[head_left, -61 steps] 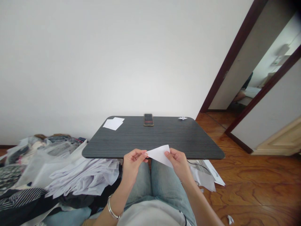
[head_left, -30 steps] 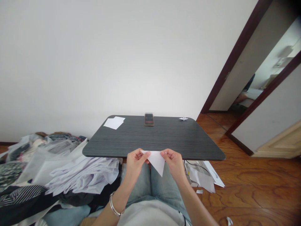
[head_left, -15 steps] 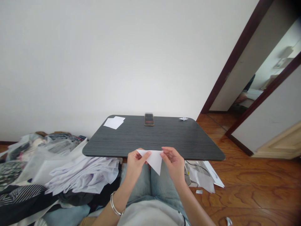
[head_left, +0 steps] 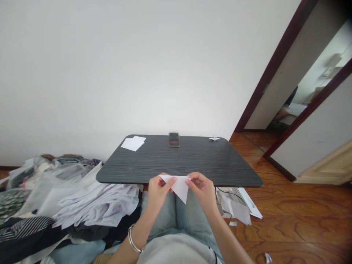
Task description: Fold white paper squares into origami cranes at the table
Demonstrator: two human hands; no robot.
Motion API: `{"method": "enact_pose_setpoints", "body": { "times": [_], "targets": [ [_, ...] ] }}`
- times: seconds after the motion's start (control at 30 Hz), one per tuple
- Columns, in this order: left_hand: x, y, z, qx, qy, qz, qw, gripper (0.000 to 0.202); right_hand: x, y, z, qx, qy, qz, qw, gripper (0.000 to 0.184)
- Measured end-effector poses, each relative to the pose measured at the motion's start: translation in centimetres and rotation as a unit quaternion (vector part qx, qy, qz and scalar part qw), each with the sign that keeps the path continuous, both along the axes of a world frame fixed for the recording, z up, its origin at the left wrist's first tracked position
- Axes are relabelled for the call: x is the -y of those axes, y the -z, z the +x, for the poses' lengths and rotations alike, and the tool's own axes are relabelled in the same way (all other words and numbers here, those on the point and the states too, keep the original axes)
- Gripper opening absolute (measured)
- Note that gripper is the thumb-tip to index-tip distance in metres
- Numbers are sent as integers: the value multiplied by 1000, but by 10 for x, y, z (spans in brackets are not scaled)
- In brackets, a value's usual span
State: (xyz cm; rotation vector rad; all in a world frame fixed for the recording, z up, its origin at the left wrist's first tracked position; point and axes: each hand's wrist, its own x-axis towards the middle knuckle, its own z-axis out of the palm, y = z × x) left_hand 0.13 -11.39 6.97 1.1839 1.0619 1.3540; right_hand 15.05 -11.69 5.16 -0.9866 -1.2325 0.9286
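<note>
A white paper triangle (head_left: 179, 186) hangs point down over my lap, just in front of the dark table's near edge (head_left: 137, 179). My left hand (head_left: 158, 192) pinches its upper left corner. The upper right corner is pinched by my right hand (head_left: 201, 190). Both hands have their fingers closed on the paper. A silver bangle sits on my left wrist.
On the table's far side lie white paper sheets (head_left: 132, 143) at the left, a phone (head_left: 173, 139) standing in the middle and a small folded paper figure (head_left: 214, 138) at the right. Clothes and bags (head_left: 63, 198) are piled left; papers (head_left: 239, 205) lie on the wooden floor right.
The triangle was turned from pointing up and left to hanging point down. Both hands then rose slightly toward the table edge and drew closer together.
</note>
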Motion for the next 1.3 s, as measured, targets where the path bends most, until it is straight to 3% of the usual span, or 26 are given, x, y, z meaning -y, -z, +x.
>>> {"method": "enact_pose_setpoints", "body": {
  "times": [0.13,0.4,0.83,1.3],
  "targets": [
    [1,0,0,22,20,-2,1000,26,-2,-1,0,-37,-13,-52,998,23],
    [1,1,-1,15,60,-1,998,26,0,-6,-4,-78,-1,-69,995,26],
    [1,1,1,-6,22,-1,1000,23,-1,-5,-8,-89,28,-72,993,28],
    [3,-1,1,-14,5,9,1000,21,-1,-8,-5,-124,-4,-90,988,30]
  ]
}}
